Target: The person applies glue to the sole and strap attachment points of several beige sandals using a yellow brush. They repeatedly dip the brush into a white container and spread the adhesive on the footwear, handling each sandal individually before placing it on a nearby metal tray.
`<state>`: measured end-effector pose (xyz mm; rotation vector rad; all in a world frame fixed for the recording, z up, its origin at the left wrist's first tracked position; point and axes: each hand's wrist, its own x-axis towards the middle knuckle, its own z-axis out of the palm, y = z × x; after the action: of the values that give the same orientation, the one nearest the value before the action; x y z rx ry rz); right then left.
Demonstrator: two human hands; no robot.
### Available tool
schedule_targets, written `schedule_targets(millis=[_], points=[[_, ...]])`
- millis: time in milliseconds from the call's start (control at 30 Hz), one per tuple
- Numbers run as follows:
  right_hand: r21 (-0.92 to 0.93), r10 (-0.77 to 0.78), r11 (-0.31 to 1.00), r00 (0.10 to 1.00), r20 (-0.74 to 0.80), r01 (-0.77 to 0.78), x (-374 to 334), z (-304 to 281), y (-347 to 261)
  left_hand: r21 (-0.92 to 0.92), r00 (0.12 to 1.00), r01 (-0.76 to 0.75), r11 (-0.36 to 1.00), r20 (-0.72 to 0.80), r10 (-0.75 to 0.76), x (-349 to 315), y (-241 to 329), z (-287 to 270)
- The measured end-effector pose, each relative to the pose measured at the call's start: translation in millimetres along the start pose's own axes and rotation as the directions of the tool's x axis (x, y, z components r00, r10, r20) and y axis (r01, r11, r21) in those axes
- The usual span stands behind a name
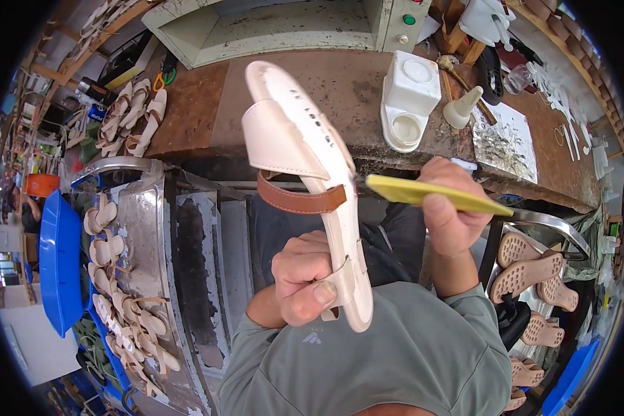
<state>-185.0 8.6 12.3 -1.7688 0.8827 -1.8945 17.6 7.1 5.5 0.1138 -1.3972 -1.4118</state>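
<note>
A pale sandal point(284, 142) is held up in front of me, tilted, with a wide cream strap and a brown strap point(301, 199). My left hand point(301, 281) is closed round its lower end, thumb over the narrow strap there. Dark marks run along the bare sole surface. In my right hand point(454, 204) is a brush with a flat yellow handle point(409, 191). The brush's small dark tip is at the sandal's right edge, near the middle; whether it touches, I cannot tell.
Beyond the sandal is a worn brown workbench point(201, 111) bearing a white container with a cup point(412, 97) and a white cone-shaped nozzle point(462, 107). A metal cabinet point(284, 31) stands behind. Sandals point(107, 249) line a left rack; tan soles point(534, 274) fill the right one.
</note>
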Motion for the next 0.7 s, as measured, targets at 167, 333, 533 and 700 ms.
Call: schedule_targets(millis=[167, 333, 533, 700], points=[[-0.023, -0.226, 0.973, 0.966, 0.126, 0.231, 16, 19, -6, -0.248, 0.991, 0.083, 0.965, -0.079, -0.106, -10, -4, -8], [0.121, -0.153, 0.985, 0.936, 0.318, 0.120, -3, 31, -23, -0.571, 0.998, -0.022, 0.821, -0.055, -0.011, -13, -9, -28], [0.324, 0.370, 0.870, 0.926, 0.071, -0.372, 61, 35, -9, -0.453, 0.984, 0.044, 0.891, 0.172, 0.039, -31, 2, -33], [-0.034, -0.328, 0.937, 0.907, 0.264, 0.348, 40, 36, -21, -0.533, 0.994, -0.106, 0.839, -0.050, 0.094, -28, 5, -31]])
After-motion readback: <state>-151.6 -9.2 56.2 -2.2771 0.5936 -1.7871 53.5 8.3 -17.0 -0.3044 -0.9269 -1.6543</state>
